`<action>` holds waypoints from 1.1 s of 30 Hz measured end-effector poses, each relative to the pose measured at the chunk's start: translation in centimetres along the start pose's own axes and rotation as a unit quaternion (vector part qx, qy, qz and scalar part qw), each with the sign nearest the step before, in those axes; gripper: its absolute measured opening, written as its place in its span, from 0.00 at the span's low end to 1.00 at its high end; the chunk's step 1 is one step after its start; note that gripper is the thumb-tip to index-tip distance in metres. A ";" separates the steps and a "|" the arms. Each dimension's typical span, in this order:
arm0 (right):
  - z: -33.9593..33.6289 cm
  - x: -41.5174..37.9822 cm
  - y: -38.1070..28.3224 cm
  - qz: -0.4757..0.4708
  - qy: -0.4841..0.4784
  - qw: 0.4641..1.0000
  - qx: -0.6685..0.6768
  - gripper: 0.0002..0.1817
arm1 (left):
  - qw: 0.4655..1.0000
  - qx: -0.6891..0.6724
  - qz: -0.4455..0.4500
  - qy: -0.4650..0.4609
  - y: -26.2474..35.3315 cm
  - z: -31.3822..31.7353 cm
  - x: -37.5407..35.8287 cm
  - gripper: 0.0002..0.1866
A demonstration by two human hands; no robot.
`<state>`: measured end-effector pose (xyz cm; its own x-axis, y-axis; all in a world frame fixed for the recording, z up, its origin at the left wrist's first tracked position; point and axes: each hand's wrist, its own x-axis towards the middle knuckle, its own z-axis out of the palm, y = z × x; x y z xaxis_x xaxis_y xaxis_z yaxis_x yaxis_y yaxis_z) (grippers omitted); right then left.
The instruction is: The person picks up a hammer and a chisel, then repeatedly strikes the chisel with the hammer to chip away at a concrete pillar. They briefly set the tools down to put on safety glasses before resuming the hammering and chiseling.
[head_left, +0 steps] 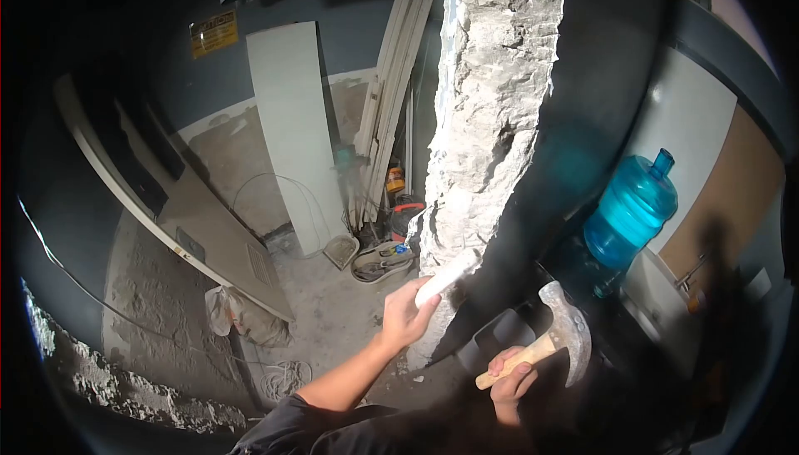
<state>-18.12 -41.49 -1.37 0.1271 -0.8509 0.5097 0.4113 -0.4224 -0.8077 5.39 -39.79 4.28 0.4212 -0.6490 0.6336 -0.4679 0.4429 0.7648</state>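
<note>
My left hand is closed around a pale, chisel-like bar, whose far end meets the lower part of a rough, chipped masonry column. To the right and lower, my right hand grips the wooden handle of a claw hammer. The hammer's metal head is up and to the right of that hand, apart from the bar and the column. Bright light falls on the column.
A blue water bottle stands at the right, near a white sink. Leaning against the back wall are a pale panel and long strips. A door, a filled bag and coiled wire are left.
</note>
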 end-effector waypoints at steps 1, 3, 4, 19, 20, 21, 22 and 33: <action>0.1 0.0 0.1 0.004 -0.011 1.000 0.005 0.31 | 1.000 0.001 0.001 0.002 -0.7 -0.2 0.3 0.14; 0.4 -0.4 0.7 0.007 -0.023 1.000 0.010 0.28 | 0.998 0.050 -0.030 0.009 -2.0 -0.4 0.8 0.12; 0.7 -0.7 1.5 0.006 -0.008 1.000 -0.003 0.30 | 0.998 0.056 -0.017 0.021 -2.7 -0.3 1.1 0.12; 5.5 1.1 -2.3 -0.100 -0.110 0.966 -0.212 0.24 | 0.999 -0.004 0.023 0.023 -3.5 0.8 1.8 0.10; 5.6 1.1 -2.5 -0.117 -0.107 0.956 -0.248 0.24 | 1.000 -0.007 0.006 0.011 -3.5 0.7 1.8 0.09; 5.8 0.8 -2.8 -0.126 -0.098 0.957 -0.242 0.25 | 1.000 -0.010 0.005 0.012 -3.4 0.5 1.8 0.09; 6.2 0.8 -3.7 -0.163 -0.104 0.949 -0.250 0.25 | 1.000 -0.028 0.004 0.011 -3.3 0.4 1.9 0.09; 7.1 2.4 0.1 -0.181 -0.114 0.831 -0.514 0.14 | 0.998 -0.062 0.002 0.007 -3.9 -0.5 2.9 0.12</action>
<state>-11.35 -41.35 1.90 0.3782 -0.5779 0.7232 -0.5135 -0.7810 -0.3556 8.82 -43.05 3.16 0.4300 -0.6394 0.6374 -0.3703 0.5190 0.7704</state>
